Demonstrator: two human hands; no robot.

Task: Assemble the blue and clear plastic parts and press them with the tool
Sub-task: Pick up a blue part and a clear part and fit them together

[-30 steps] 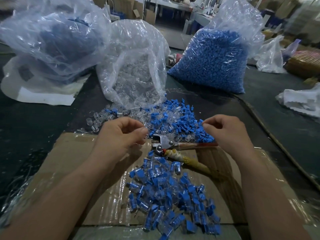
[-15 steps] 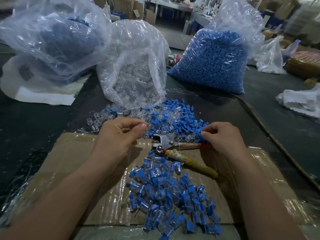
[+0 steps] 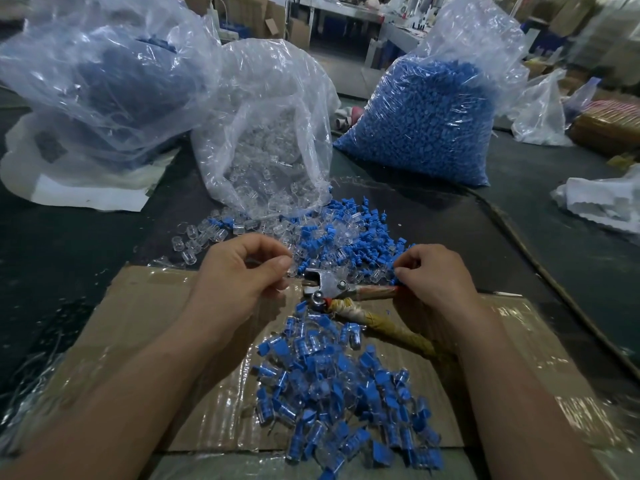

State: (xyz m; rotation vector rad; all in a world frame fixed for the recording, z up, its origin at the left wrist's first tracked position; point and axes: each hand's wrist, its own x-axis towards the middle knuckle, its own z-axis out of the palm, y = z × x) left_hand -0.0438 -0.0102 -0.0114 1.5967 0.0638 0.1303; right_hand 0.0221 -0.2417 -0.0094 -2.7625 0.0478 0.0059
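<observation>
loose parts [image 3: 346, 237]: blue and clear, heaped just beyond the tool [image 3: 332, 289].
left hand [image 3: 239, 275]: fingers curled, thumb near forefinger; contents indiscernible.
right hand [image 3: 436, 271]: pinching a blue part [image 3: 397, 280] at heap edge.
handling: probably light, stiff, slippery; best pinched by the sides.

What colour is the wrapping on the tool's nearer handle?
Yellowish-tan wrapping on the tool; head view shows it best.

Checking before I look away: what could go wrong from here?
Only the tool separates the loose parts from the finished pile; unpressed pieces could get mixed in.
The open clear bag spills onto the table; stray clear parts could roll away unnoticed.
The right hand pinches a blue part right beside the tool's handle and might knock it.
</observation>
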